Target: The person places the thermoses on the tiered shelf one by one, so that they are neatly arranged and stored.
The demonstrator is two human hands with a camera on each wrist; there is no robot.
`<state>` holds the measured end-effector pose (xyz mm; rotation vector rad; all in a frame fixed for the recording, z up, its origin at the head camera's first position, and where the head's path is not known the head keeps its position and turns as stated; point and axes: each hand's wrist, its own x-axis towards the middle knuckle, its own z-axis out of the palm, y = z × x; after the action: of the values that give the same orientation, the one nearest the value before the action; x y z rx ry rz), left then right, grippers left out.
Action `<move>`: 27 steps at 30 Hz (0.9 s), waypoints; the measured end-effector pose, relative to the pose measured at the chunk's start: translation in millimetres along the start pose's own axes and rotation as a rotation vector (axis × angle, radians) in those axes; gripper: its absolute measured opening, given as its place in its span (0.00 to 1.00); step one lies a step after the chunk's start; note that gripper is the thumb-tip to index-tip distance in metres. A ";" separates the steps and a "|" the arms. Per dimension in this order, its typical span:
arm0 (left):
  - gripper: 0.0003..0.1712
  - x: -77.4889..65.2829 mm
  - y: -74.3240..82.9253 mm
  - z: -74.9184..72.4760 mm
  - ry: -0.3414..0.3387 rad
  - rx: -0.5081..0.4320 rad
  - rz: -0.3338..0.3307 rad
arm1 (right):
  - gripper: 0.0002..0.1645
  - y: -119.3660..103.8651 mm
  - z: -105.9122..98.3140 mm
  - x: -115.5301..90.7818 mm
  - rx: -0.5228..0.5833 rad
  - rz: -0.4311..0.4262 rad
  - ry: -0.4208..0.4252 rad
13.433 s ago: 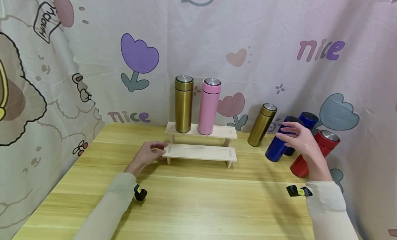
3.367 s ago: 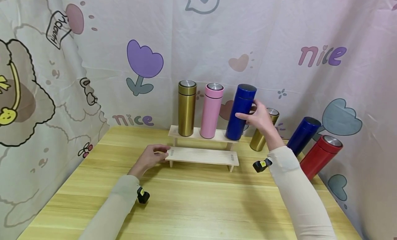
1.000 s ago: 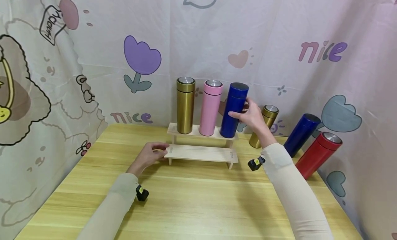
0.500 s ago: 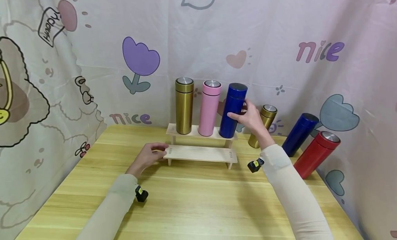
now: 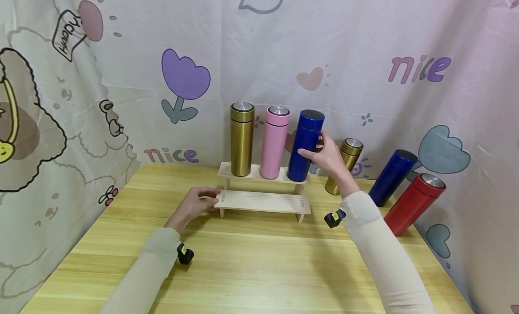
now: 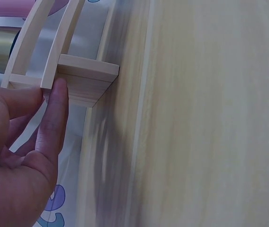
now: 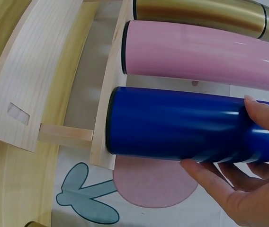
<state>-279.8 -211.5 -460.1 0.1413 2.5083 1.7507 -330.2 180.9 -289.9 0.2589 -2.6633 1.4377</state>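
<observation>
My right hand (image 5: 329,157) grips a blue thermos bottle (image 5: 303,145) round its upper half, thumb on the near side. The bottle stands upright at the right end of the upper shelf of a two-step wooden stand (image 5: 263,201). To its left on that shelf stand a pink thermos bottle (image 5: 274,145) and a tall gold thermos bottle (image 5: 241,143); the right wrist view shows a narrow gap between blue and pink. My left hand (image 5: 196,205) pinches the left end of the lower shelf between thumb and fingers, as the left wrist view (image 6: 54,90) shows.
On the wooden table (image 5: 251,264), right of the stand, are a shorter gold bottle (image 5: 352,149), partly behind my right hand, another blue bottle (image 5: 391,179) and a red bottle (image 5: 415,203). A printed curtain (image 5: 263,48) hangs close behind the table.
The blue bottle has come from the group at the right onto the upper shelf, then slightly left towards the pink one. The left hand stays on the stand. Little moves in the last second.
</observation>
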 end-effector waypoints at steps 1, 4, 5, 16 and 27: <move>0.22 0.1 -0.2 0.1 -0.001 -0.001 -0.001 | 0.55 0.2 0.2 0.0 0.001 0.000 0.001; 0.22 0.0 -0.6 0.2 0.002 0.003 -0.007 | 0.54 1.1 1.1 0.1 0.004 -0.001 0.004; 0.21 -0.1 -0.8 0.1 0.002 0.009 -0.005 | 0.54 1.4 1.4 0.1 0.003 -0.002 0.005; 0.22 -1.0 -1.0 -0.6 -0.007 -0.003 0.004 | 0.55 2.9 2.3 0.2 -0.011 -0.002 0.003; 0.21 -1.0 -0.4 -0.5 -0.007 -0.010 0.018 | 0.55 2.7 0.3 -0.2 -0.035 -0.010 0.000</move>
<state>-278.9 -212.2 -460.3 0.1693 2.5007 1.7660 -330.5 182.1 -292.3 0.2687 -2.6802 1.3861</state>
